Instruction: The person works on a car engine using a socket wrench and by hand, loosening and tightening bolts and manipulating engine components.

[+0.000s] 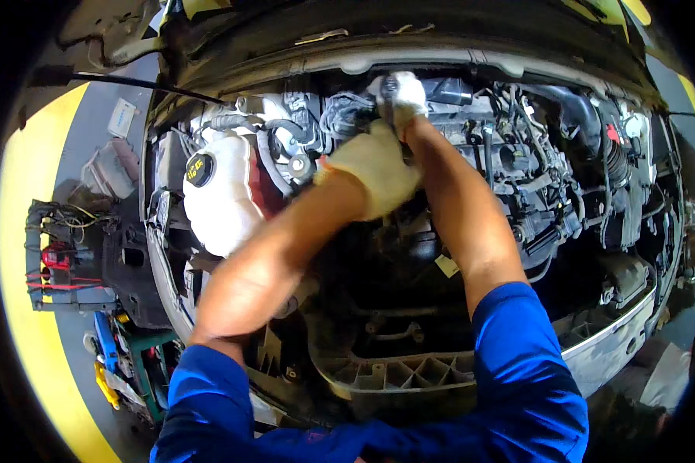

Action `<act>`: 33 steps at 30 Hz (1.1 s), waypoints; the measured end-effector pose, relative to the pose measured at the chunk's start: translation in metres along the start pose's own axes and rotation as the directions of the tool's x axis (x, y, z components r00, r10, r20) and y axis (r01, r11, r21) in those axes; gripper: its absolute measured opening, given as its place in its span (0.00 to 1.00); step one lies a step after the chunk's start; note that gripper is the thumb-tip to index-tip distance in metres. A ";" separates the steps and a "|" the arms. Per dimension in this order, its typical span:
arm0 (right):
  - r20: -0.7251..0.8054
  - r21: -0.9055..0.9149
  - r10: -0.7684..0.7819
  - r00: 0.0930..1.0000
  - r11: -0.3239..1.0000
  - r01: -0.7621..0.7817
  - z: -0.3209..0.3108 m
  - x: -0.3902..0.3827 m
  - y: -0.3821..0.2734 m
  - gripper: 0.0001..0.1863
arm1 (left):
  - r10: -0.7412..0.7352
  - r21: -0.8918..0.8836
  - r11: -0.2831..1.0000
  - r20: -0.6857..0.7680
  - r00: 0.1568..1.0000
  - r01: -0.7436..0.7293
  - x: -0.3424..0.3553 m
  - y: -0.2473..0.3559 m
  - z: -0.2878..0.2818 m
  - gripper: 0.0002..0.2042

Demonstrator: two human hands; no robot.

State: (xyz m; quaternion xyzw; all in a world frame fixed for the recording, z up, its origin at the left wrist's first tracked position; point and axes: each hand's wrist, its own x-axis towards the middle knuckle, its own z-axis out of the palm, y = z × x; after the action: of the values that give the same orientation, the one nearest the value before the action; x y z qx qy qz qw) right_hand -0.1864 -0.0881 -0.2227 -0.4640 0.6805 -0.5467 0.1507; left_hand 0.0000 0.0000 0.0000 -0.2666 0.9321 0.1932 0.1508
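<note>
Both my hands wear pale work gloves and reach into the open engine bay of a vehicle. My left hand [374, 166] is closed in a fist, thumb side up, over the middle of the bay; what it grips is hidden, and its edges are smeared by motion. Just beyond it, my right hand [411, 94] is closed at the back of the bay, against a dark rounded piece [391, 89] whose kind I cannot make out. The engine [510, 158] lies to the right of my right forearm. Bundled dark hoses or cables [346, 114] sit left of my right hand.
A white coolant reservoir [222, 202] with a black cap [200, 170] stands at the left. A thin prop rod [150, 86] crosses the back left. The front crossmember [409, 372] runs near my body. Removed parts [62, 258] and a green cart [150, 359] stand outside, left.
</note>
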 end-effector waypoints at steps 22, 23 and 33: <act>-0.184 0.057 -0.326 0.927 0.938 0.341 -0.023 0.009 -0.061 0.14 | -0.077 -0.114 0.992 -0.189 0.979 0.056 0.020 -0.055 0.007 0.25; 0.086 0.529 -0.026 0.996 0.848 -0.024 -0.031 0.006 -0.059 0.15 | -0.167 0.083 0.981 -0.089 0.982 0.175 0.013 -0.048 -0.028 0.21; -0.014 0.000 -0.295 0.956 0.956 0.295 -0.014 0.004 -0.051 0.12 | -0.195 -0.534 0.842 -0.175 0.965 0.074 0.034 -0.013 0.017 0.25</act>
State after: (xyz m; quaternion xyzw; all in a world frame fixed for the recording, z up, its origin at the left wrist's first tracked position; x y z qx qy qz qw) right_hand -0.1751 -0.0810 -0.1718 -0.5562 0.6043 -0.5670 0.0632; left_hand -0.0175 -0.0180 -0.0321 -0.3825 0.8341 0.3970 -0.0194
